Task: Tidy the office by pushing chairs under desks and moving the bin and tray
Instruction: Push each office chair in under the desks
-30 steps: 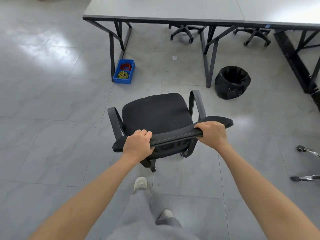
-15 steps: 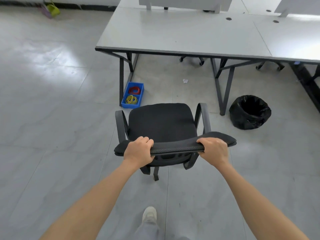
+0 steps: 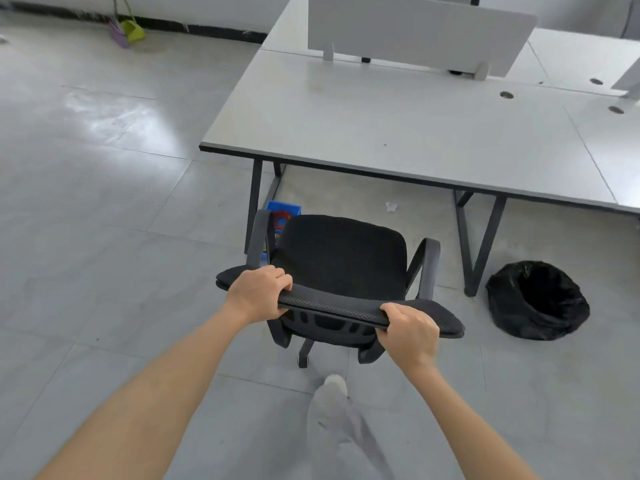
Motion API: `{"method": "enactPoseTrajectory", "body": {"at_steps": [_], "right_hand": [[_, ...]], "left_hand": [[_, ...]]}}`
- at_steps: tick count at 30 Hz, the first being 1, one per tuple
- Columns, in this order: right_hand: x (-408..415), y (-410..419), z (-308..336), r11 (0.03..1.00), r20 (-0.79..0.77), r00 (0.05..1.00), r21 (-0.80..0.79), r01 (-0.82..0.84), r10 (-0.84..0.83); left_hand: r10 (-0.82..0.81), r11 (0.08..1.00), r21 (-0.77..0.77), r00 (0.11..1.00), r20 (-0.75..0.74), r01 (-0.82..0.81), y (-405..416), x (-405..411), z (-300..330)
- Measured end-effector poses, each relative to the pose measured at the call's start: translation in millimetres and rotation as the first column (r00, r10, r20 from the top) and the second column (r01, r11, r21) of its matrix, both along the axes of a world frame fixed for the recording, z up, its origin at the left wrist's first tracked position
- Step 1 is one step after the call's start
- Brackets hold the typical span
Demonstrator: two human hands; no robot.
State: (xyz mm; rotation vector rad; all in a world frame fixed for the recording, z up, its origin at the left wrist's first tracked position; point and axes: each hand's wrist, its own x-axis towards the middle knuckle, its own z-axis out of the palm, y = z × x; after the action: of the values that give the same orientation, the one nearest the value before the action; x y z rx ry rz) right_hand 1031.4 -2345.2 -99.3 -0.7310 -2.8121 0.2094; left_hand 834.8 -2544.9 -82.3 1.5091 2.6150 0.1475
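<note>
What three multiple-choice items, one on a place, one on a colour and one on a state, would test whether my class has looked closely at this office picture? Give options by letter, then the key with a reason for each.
1. Where does the bin stand?
A. on the desk
B. on the floor beside a desk leg, to the right of the chair
C. on the chair's seat

2. What colour is the tray under the desk's corner?
A. blue
B. white
C. black

3. How do the hands meet the chair?
A. both hang free
B. only one touches it
C. both grip the top of its backrest

Key:
1 B, the bin sits on the tiles by the dark leg of the desk.
2 A, a blue rim shows behind the chair's armrest.
3 C, the left hand and the right hand curl over the backrest's top edge.
</note>
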Motion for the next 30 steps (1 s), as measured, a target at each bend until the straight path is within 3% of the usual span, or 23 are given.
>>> {"method": "enactPoseTrajectory", "body": {"at_steps": [8,15,30], "right_hand": [[-114.3,54.1,5.8,0.999,0.022,1.0,-0.033,0.02,-0.019],[-177.2,81.7,5.5,0.996,0.017,0.997,-0.049,0.071,-0.071],[-230.5,71.6,1.7,0.976,0.061,0.978,-0.075,0.203,-0.199]], "left_hand": [[-0.002,1.0,-0.022,1.0,-0.018,0.001,67.3,-120.2,8.3],[-0.107,0.993,-0.046,0.993,-0.04,0.105,111.8,-203.3,9.4],[-0.26,0.965,0.012,0.965,-0.04,0.261,131.0,-279.6,4.1]]}}
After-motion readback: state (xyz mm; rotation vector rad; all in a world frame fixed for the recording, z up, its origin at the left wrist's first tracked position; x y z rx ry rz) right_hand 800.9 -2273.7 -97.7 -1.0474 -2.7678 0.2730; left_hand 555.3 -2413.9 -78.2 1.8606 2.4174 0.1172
